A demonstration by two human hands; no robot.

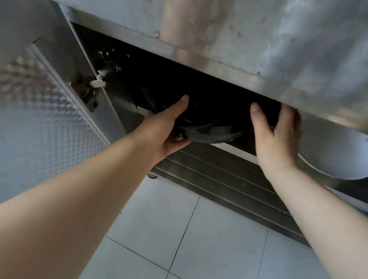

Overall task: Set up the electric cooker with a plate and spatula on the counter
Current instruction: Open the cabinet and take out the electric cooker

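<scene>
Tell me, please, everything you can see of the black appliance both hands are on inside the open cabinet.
The black cooker is a dark, round-edged unit, apparently plastic, sitting just inside the open cabinet under the steel counter. Only its front rim and a dark cord looped along it show; the rest is lost in shadow. The left hand holds its left edge, thumb on top, and the right hand clasps its right side. A pale round dish sits to its right.
</scene>
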